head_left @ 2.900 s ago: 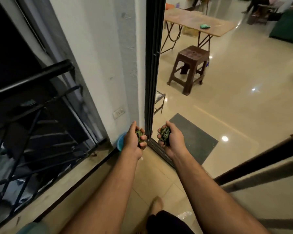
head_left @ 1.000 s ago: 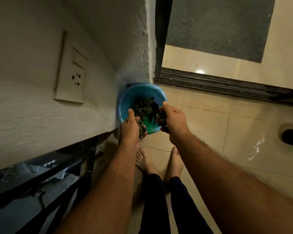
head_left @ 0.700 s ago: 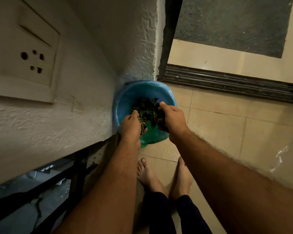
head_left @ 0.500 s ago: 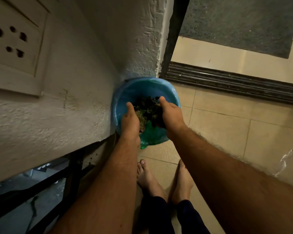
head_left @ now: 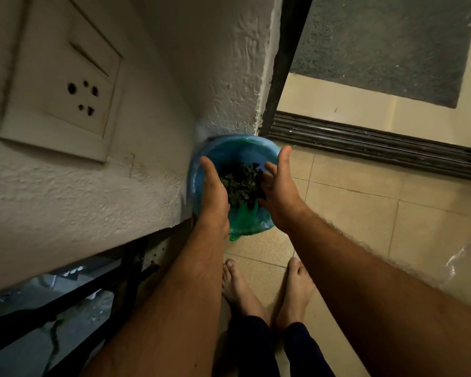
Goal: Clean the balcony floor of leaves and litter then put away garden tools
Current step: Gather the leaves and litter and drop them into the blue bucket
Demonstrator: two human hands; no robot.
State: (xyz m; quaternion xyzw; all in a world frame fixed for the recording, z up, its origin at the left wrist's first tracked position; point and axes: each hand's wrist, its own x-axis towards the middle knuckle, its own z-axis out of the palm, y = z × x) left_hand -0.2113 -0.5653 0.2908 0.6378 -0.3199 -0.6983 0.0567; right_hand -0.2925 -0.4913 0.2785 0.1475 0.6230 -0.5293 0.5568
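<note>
A small blue bin (head_left: 230,148) lined with a green-blue bag stands on the tiled floor in the corner by the wall and the door frame. Dark green leaves (head_left: 241,183) lie piled inside it. My left hand (head_left: 212,191) hovers over the bin's left side, fingers straight and apart, palm turned inward. Over the bin's right side my right hand (head_left: 279,193) is spread open, its fingertips touching the leaf pile. Neither hand holds anything.
A rough white wall with a socket plate (head_left: 63,88) rises on the left. The dark door frame (head_left: 286,63) and sliding track (head_left: 378,145) lie behind the bin, with a grey doormat (head_left: 384,47) beyond. Black railing (head_left: 65,308) is lower left. My bare feet (head_left: 267,292) stand on beige tiles.
Both hands carried handfuls of leaves to the bin, lowered into it, and have now opened, letting the leaves drop onto the pile.
</note>
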